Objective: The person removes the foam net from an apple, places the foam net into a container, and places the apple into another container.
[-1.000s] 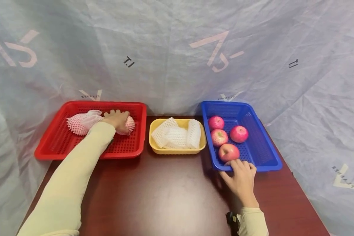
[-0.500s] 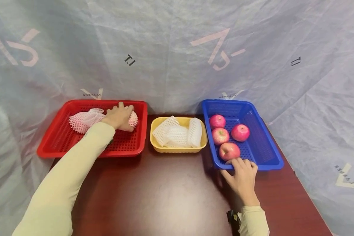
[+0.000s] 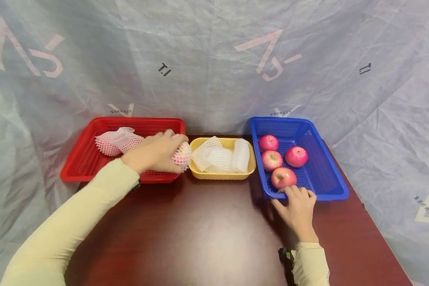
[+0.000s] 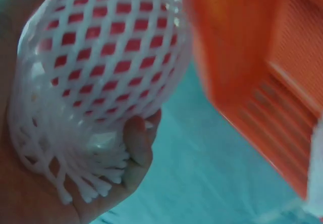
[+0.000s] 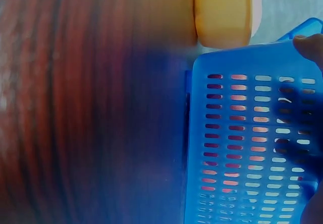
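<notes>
An apple in a white foam net [image 3: 182, 154] is in the grip of my left hand [image 3: 153, 151], over the right rim of the red basket [image 3: 71, 171]. In the left wrist view the netted apple [image 4: 113, 47] shows red through the mesh, its loose net ends bunched at the palm. Another netted apple [image 3: 107, 143] lies inside the red basket, partly behind a white foam net [image 3: 126, 141]. My right hand [image 3: 299, 210] holds the near rim of the blue basket [image 3: 330, 196], fingers over the edge, thumb outside. Several bare apples [image 3: 283, 178] lie in that basket, the nearest close to my fingertips.
Between the two baskets stands a small yellow basket [image 3: 221, 176] with several white foam nets [image 3: 219, 158] in it. All three stand along the back of the dark red wooden table [image 3: 200, 230]. A grey sheet [image 3: 214, 59] hangs close behind them.
My left hand has lifted the netted apple and carried it right, from inside the red basket to its right rim. My right hand keeps its hold on the blue basket. The view has shifted slightly.
</notes>
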`<state>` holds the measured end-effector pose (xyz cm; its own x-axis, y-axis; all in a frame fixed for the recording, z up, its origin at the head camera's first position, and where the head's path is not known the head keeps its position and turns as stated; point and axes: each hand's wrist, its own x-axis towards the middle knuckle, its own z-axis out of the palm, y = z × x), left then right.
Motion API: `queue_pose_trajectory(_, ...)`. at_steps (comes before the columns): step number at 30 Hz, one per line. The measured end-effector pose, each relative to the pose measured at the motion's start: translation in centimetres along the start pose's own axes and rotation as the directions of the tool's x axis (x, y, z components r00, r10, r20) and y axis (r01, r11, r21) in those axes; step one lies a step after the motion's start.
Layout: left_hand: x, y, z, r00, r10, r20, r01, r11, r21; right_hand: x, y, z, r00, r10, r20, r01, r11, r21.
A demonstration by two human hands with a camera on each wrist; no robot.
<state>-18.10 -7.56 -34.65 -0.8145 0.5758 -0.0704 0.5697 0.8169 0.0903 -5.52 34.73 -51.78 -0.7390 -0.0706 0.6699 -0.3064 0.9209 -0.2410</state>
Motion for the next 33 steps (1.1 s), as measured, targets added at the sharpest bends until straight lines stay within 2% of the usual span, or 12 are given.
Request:
queue_pose_trajectory(4, -1.4, 3.4, 1.2, 0.993, 0.118, 0.004, -0.118, 0.993, 0.033, 0.3, 0.1, 0.2, 1.0, -0.002, 0.002, 0.002, 1.0, 0.004)
queue_pose_trajectory(9, -2.4, 6.5, 3.9, 0.975, 0.222, -0.018, -0.221, 0.974, 0.059, 0.6, 0.1, 0.3, 1.0, -0.005, 0.009, 0.005, 1.0, 0.011)
queue_pose_trajectory(11, -2.5, 7.4, 5.5, 0.966, 0.256, -0.026, -0.254, 0.965, 0.059, 0.6, 0.1, 0.3, 1.0, 0.0, 0.009, 0.0, 1.0, 0.006)
queue_pose_trajectory(15, -2.6, 8.6, 8.7, 0.959, 0.284, 0.003, -0.284, 0.958, 0.035, 0.3, 0.0, 0.2, 1.0, 0.01, 0.017, -0.01, 1.0, 0.0)
queue_pose_trajectory(19, -3.1, 9.2, 10.6, 0.956, 0.295, 0.014, -0.295, 0.955, 0.026, 0.3, 0.0, 0.3, 1.0, 0.009, 0.028, -0.009, 1.0, 0.006)
queue_pose_trajectory(25, -3.5, 9.3, 11.5, 0.945, 0.327, -0.008, -0.327, 0.945, 0.026, 0.2, 0.1, 0.1, 1.0, 0.01, 0.015, -0.01, 1.0, -0.007)
queue_pose_trajectory(29, -3.9, 9.4, 11.2, 0.937, 0.349, -0.014, -0.348, 0.936, 0.047, 0.1, 0.1, 0.0, 1.0, 0.007, 0.022, -0.007, 1.0, -0.012)
queue_pose_trajectory(33, -4.3, 9.4, 10.6, 0.918, 0.392, -0.066, -0.385, 0.918, 0.092, 0.1, 0.1, -0.1, 1.0, 0.002, 0.02, -0.002, 1.0, -0.01)
